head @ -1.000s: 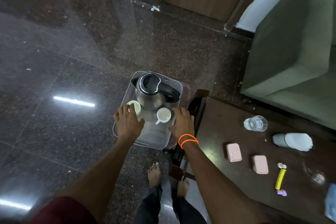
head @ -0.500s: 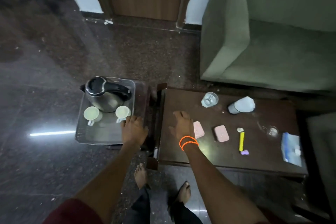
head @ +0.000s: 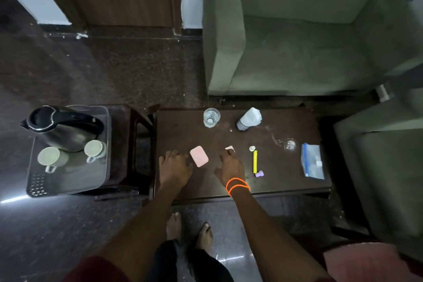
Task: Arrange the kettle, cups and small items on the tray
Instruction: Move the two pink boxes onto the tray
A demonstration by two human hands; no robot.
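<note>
A grey tray (head: pixel 68 181) sits on a small stand at the left. It carries a steel kettle (head: pixel 61 127) with a black handle and two white cups (head: pixel 49 158) (head: pixel 95 149). On the dark table (head: pixel 229 135) lie two pink packets. My left hand (head: pixel 175 167) rests flat just left of the first pink packet (head: pixel 198 156). My right hand (head: pixel 230 165) covers most of the second pink packet (head: pixel 230 148), fingers spread over it; only a corner shows.
Also on the table are a glass of water (head: pixel 211 117), a tipped white bottle (head: pixel 248 119), a yellow stick with a purple cap (head: pixel 255 161), an empty glass (head: pixel 290 144) and a blue-edged plastic bag (head: pixel 312 163). Green armchairs (head: pixel 297 41) stand behind and to the right.
Both hands have left the tray and moved right onto the table. The left hand now lies beside one pink packet, the right hand over the other. My view swung right.
</note>
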